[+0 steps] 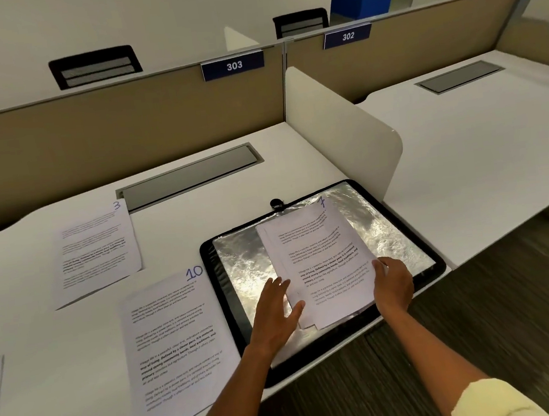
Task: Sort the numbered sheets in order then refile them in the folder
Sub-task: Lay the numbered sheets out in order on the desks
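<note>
White desk (81, 383) holds a shiny silver folder with a black rim (403, 237). Over that folder, my left hand (275, 313), fingers spread, and my right hand (393, 283), pinching, hold the white paper stack (324, 263), top sheet marked 7.

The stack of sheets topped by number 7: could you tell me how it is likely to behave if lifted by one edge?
The stack of sheets probably flops: its far corner already curls. The loose pages look offset at the near edge, so they may fan apart. The left hand and right hand at both sides should steady it.
</note>
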Demonstrator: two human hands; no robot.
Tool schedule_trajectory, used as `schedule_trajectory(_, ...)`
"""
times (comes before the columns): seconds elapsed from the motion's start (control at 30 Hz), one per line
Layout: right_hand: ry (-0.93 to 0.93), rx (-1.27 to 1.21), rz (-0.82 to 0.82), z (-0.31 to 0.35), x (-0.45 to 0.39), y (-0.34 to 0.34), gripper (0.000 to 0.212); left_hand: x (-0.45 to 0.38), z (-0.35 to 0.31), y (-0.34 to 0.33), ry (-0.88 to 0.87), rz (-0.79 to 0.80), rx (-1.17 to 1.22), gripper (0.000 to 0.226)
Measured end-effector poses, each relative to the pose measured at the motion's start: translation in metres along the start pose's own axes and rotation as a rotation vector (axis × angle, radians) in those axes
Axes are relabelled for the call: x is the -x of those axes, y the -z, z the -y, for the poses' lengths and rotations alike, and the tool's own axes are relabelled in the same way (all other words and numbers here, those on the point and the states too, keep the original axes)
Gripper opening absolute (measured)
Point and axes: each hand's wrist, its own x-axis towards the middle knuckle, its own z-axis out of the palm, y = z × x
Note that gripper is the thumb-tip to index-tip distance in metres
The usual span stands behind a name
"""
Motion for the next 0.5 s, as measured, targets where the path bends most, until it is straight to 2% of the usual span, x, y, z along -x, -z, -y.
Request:
schedule_trajectory(0.17,-0.018,-0.132,-0.035,0.005,0.009,0.009,0.017,0.006,-0.004,0.001,0.133,-0.052,0.245,0.061)
schedule_trajectory(0.3,-0.103,-0.329,-0.020,0.006,0.013,0.011,0.017,0.012,-0.006,-0.002,0.155,-0.027,0.344,0.064)
schedule_trajectory(0.5,-0.242,-0.523,-0.001,0.014,0.027,0.005,0.008,0.025,-0.020,0.003,0.203,-0.080,0.435,0.068)
